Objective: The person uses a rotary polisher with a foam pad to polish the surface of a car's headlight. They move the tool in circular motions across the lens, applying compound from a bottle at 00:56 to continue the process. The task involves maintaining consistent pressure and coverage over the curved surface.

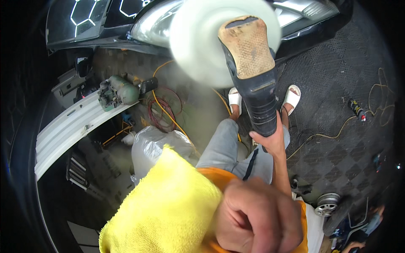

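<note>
My right hand [271, 137] is wrapped round the black ribbed handle of a polisher [262, 90]. The polisher's head has a worn tan cover, and its round white pad [192, 46] is smeared, in front of a dark car's front end. Close to the camera, my left hand [257, 215] is curled into a blurred fist. From its left side spreads a fluffy yellow towel [162, 206]; the fist appears to grip its edge, though the contact is partly hidden. The towel covers part of my orange top.
The car's headlights [154, 25] lie beyond the pad. On the left are a green compressor [120, 90], coiled red hose [160, 114], an orange cord [166, 111] and silvery plastic sheeting [156, 145]. A bottle-shaped tool [357, 110] with a cord and a wheel rim [327, 204] are on the right.
</note>
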Tool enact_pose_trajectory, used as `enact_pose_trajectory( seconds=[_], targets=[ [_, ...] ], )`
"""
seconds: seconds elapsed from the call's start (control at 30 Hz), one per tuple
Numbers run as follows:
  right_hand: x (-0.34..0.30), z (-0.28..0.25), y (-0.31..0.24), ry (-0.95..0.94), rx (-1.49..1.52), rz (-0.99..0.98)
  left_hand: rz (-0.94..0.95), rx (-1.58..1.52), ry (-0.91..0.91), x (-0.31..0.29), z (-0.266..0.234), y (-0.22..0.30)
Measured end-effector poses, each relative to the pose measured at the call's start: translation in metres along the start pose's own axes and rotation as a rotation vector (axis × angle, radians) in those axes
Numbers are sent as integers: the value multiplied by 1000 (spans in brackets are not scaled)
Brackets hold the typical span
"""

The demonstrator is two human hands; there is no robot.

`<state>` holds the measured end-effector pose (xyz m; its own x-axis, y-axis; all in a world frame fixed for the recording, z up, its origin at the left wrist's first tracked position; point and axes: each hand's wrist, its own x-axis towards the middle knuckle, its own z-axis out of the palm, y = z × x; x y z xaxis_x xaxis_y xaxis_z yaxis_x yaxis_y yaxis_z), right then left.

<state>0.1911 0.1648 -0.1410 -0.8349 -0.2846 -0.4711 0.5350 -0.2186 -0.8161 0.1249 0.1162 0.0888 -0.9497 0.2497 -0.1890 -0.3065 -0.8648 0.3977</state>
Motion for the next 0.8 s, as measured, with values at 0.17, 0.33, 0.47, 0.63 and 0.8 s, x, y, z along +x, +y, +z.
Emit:
enact_pose_trajectory(
  seconds=[0.17,0.33,0.47,0.63,0.8],
  targets=[
    [-2,-18,0,57,20,-71,88,-127,40,-8,14,-35],
    [-2,-34,-2,43,-5,-69,0,-308,-586,25,-17,-46],
    [-3,-44,-3,20,76,156,113,-190,-317,15,3,-44],
    [-4,-54,1,44,15,20,114,-123,-194,25,10,-37],
    [-5,-38,1,66,71,9,237,-10,-277,34,-21,-24]
  ],
)
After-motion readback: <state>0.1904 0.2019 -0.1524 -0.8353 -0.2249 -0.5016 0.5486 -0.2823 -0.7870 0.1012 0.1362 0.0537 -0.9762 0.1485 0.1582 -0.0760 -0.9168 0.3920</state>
